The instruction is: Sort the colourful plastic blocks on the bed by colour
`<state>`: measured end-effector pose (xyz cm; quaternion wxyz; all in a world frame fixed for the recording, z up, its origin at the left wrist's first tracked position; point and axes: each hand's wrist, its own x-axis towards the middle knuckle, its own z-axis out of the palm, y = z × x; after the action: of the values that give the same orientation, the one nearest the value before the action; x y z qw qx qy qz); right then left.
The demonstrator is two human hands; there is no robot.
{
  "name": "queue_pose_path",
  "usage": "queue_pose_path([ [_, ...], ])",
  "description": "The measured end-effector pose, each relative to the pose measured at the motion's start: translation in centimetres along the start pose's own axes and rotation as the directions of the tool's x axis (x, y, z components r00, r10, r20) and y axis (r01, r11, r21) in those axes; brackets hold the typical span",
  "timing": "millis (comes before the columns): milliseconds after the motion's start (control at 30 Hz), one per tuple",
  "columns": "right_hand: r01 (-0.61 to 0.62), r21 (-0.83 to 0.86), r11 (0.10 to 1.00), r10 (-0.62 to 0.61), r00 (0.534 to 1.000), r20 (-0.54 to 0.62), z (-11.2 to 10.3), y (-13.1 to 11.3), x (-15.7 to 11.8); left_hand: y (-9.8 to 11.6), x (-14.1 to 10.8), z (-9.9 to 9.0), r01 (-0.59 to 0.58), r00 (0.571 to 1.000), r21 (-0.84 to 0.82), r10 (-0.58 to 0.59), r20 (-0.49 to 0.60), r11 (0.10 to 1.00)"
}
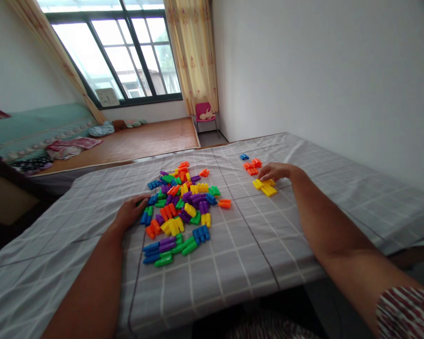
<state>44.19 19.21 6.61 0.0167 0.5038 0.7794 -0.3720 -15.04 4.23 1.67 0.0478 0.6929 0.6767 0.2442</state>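
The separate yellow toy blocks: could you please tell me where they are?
In the head view, the yellow blocks lie right of centre on the checked cloth, at the right hand, with orange blocks just beyond.

The one head cam is looking fwd & down from head height, over the near edge of the cloth-covered tbl (pixel 95 207). It is facing the far side of the rm, where the window (pixel 116 54) is appearing at upper L and the white wall (pixel 321 70) is filling the upper R. The left hand (pixel 130 210) and right hand (pixel 273 173) are both lying in view, approx. mid-height, nearer than the window.
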Motion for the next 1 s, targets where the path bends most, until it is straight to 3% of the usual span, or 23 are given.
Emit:
queue_pose_path([
  [333,-0.085,0.007,0.996,0.084,0.996,0.022,-0.3,-0.9,-1.2,-0.4,0.1,0.1,0.026,1.0,-0.019,-0.026,0.017,0.999],
  [500,-0.146,0.109,0.983,0.163,0.971,-0.172,-0.5,-0.1,-1.6,-0.2,0.1,0.1,0.017,1.0,-0.022,-0.017,0.022,1.0],
  [633,-0.174,0.152,0.973,0.198,0.967,-0.16,-0.4,0.2,-1.3,0.1,0.0,0.0,0.026,1.0,-0.029,-0.026,0.016,0.999],
  [767,-0.143,0.156,0.977,0.184,0.94,-0.288,-0.2,0.3,-0.6,0.4,0.0,-0.2,0.026,1.0,-0.029,-0.026,0.016,0.999],
  [867,-0.103,0.101,0.99,0.135,0.903,-0.408,0.0,0.4,0.2,0.7,-0.1,-0.3,0.019,1.0,-0.032,-0.019,0.006,0.999],
  [1000,-0.069,-0.104,0.992,0.001,0.838,-0.545,0.5,-0.1,1.1,1.0,-0.3,-0.3,0.019,1.0,-0.036,-0.018,0.007,0.999],
])
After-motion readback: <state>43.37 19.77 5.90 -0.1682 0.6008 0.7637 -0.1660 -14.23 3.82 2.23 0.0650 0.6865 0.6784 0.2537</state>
